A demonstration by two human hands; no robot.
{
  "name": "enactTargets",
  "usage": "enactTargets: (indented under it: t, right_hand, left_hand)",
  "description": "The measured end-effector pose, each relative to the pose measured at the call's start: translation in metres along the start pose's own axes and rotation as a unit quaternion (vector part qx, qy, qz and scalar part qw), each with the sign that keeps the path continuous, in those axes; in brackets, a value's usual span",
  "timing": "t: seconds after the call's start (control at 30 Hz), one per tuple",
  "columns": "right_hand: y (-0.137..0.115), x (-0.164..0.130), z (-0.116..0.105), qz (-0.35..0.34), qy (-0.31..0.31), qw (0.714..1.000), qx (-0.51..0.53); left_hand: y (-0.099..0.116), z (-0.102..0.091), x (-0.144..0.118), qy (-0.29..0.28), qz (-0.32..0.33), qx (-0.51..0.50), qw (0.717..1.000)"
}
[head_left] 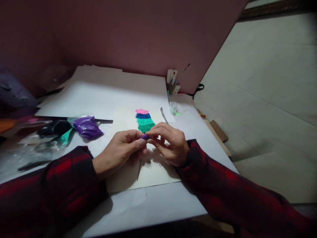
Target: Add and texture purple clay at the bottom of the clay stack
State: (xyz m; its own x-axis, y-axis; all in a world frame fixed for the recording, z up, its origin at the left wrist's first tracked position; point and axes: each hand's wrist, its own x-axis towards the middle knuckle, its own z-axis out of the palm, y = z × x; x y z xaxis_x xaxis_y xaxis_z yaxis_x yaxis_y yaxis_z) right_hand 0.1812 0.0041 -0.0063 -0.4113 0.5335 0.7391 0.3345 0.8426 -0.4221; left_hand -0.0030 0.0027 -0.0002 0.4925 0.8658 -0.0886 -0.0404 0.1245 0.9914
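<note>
Right now the fingers (142, 140) of the left hand (119, 152) and those of the right hand (168, 143) are meeting at one spot, both pinching a small purple lump (144, 136) between thumb and fingertips, so neither hand is lying slack. That lump is hovering just above a cream sheet of paper (153, 172), at the near edge of a patch of coloured bands (144, 119) running pink, blue and green up the sheet. Both wrists are resting low over the sheet, and both arms are wearing red and black checked sleeves (61, 188). Just beyond the right hand a thin grey tool (163, 115) is lying on the sheet beside the bands. To the left, well apart from the hands, a plastic bag of purple material (87, 127) is sitting on the white worktop (148, 201) among other bags with dark and teal contents. Farther back a small clear bag (177, 109) is lying near a holder of pens (172, 82) against the dark red wall.
</note>
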Motion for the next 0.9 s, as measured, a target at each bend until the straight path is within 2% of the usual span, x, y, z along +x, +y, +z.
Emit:
enactTargets:
  t: [0.27,0.47,0.7,0.9]
  right_hand:
    - [0.0016,0.0011,0.0011,0.006,0.027,0.999,-0.019]
    - [0.0003,-0.0002,0.0006,0.008,0.031,0.999,-0.010]
    - [0.0009,-0.0017,-0.0045,0.000,-0.007,1.000,-0.011]
    - [-0.0016,-0.0006,-0.0025,-0.011,-0.016,1.000,-0.001]
  left_hand:
    - [-0.0010,-0.0017,0.0009,-0.034,0.023,-0.014,0.999]
    - [0.0001,0.0010,0.0011,-0.021,0.012,-0.009,1.000]
    - [0.0036,-0.0014,-0.0003,-0.026,0.010,-0.032,0.999]
    - [0.0058,-0.0003,-0.0002,0.009,-0.011,0.013,1.000]
